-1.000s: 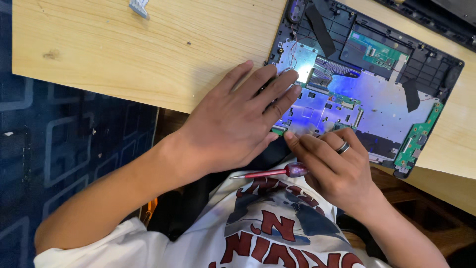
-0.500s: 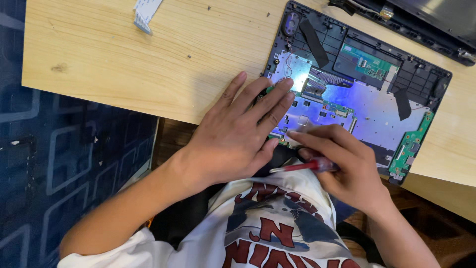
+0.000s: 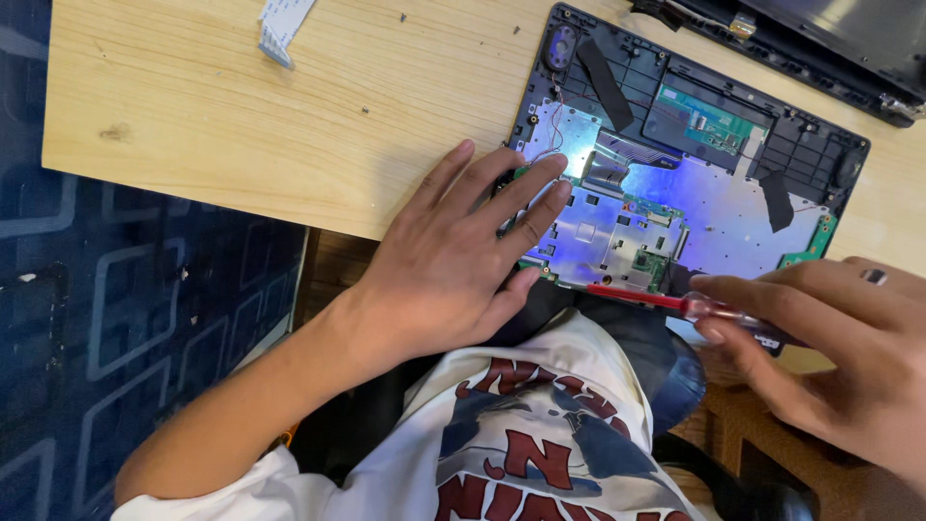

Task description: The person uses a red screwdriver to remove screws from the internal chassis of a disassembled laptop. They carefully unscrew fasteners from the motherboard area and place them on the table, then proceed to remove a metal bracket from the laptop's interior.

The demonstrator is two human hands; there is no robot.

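the opened laptop base is laid on the wooden table, its near edge at the table's front edge, with the circuit board exposed. the left hand is laid flat and unclenched, fingers spread, on the near left corner of the base; nothing is grasped by it. the right hand is clenched around the handle of a red screwdriver. the screwdriver is held nearly level, its tip pointed left just beside the near edge of the circuit board. a flat ribbon cable is seen at the far edge of the table, well apart from both hands.
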